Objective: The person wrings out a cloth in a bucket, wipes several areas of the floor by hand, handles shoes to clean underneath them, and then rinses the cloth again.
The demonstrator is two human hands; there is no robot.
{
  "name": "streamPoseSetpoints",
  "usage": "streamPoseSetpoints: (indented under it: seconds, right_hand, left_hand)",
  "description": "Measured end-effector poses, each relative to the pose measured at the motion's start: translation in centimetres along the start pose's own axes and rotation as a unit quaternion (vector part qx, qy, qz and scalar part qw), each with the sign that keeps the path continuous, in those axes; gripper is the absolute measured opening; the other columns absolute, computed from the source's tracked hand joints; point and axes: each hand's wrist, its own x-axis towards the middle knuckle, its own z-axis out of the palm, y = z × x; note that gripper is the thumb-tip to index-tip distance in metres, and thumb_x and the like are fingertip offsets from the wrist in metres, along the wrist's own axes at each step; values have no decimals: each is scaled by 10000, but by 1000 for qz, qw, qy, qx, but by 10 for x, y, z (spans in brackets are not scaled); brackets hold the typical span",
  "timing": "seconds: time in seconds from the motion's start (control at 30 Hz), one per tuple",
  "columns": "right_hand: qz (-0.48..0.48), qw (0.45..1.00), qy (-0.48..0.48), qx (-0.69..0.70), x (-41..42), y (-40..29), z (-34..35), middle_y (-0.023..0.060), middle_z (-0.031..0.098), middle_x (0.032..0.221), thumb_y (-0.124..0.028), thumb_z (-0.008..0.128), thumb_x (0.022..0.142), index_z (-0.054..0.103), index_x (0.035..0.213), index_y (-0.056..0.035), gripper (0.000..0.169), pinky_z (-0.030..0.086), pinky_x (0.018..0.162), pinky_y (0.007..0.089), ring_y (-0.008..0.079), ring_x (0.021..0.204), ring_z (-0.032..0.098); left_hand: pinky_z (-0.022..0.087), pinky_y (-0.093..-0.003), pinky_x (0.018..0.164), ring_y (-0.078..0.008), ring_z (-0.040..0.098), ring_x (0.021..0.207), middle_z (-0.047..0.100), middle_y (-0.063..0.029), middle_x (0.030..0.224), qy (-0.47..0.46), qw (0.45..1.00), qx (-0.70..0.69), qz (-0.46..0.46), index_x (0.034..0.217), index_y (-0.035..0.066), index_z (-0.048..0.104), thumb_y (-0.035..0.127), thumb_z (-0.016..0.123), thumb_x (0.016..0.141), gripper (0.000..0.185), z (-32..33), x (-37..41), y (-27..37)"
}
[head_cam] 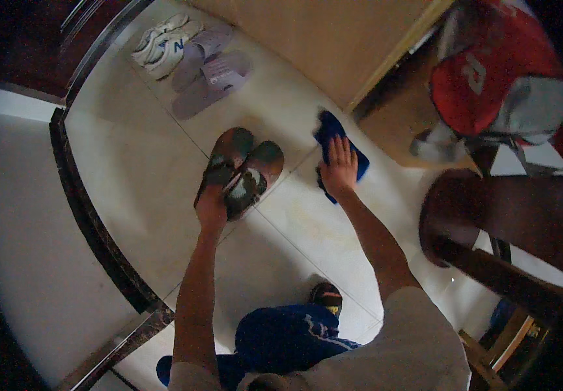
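A pair of dark slide sandals [257, 183] sits side by side on the tiled floor in front of me, or just above it; I cannot tell which. My left hand [211, 207] grips the left one at its heel end, and the fingertips are hard to make out near the strap. To the right, my right hand [341, 168] lies flat over a crumpled dark blue cloth [329, 124], pressing it on the pale tiles near the base of a wooden panel. The cloth sticks out on several sides of the hand.
White sneakers [161, 46] and lilac slide sandals [218, 73] stand at the upper left. A red and grey bag [467, 93] is at the upper right, above dark wooden furniture [450, 220]. A dark stone edging [100, 239] curves along the left. My bent knee [281, 337] is below.
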Motion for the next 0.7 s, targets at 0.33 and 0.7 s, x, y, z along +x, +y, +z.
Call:
streamPoseSetpoints:
  seconds: [0.33,0.7]
  right_hand:
    - [-426,903,52,-24,-142,-138,55,141,443,1194,-142,468,758,442,1164,-44,419,325,931,410,266,1079,434]
    - [-270,864,-271,327,-160,-126,-11,112,539,1091,-57,476,687,552,1055,-77,376,383,887,371,285,1016,492]
  left_hand:
    - [417,-297,665,-246,502,702,553,-111,769,107,975,-124,-147,871,19,578,30,457,790,146,-101,-47,-41]
    - [449,-349,675,-311,583,820,594,-179,873,92,979,-110,-144,900,19,584,75,495,807,140,-153,-79,-89]
